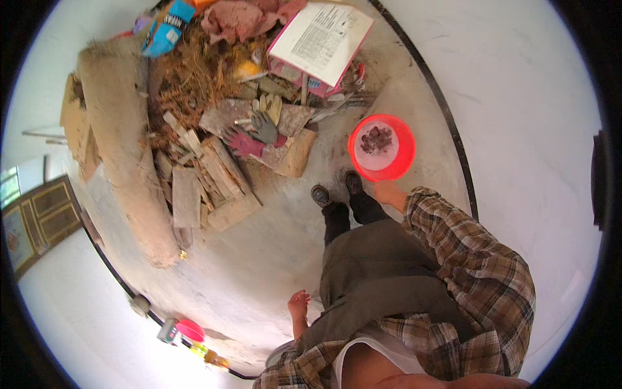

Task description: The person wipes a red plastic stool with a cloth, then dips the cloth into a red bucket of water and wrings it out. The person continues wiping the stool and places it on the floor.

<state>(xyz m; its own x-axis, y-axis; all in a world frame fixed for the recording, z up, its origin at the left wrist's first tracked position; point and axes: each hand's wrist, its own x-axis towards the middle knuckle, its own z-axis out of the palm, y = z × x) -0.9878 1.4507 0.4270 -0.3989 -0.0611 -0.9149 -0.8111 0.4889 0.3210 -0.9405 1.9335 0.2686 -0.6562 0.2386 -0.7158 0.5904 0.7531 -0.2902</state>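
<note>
My right hand point(386, 193) grips the near rim of a red plastic basin point(407, 146). Inside the basin is a pale, whitish layer with a dark clumped patch point(376, 140) on it; whether this is foamy water is not plain. The basin is by my right foot, low over or on the floor. On the other side, my left hand point(299, 306) hangs beside my body with loosely bent fingers and nothing in it. Ahead of my shoes lie a maroon work glove point(243, 142), a grey glove point(265, 127) and a cream glove point(270, 108) on boards.
Broken wood pieces point(186, 197) and dry brown brush point(197, 78) are heaped ahead and left. A long rolled bundle point(116, 126) borders them. A pink-and-white carton point(323, 39) tops the pile. White wall point(525, 121) runs along the right. Behind left stands another red basin point(190, 330).
</note>
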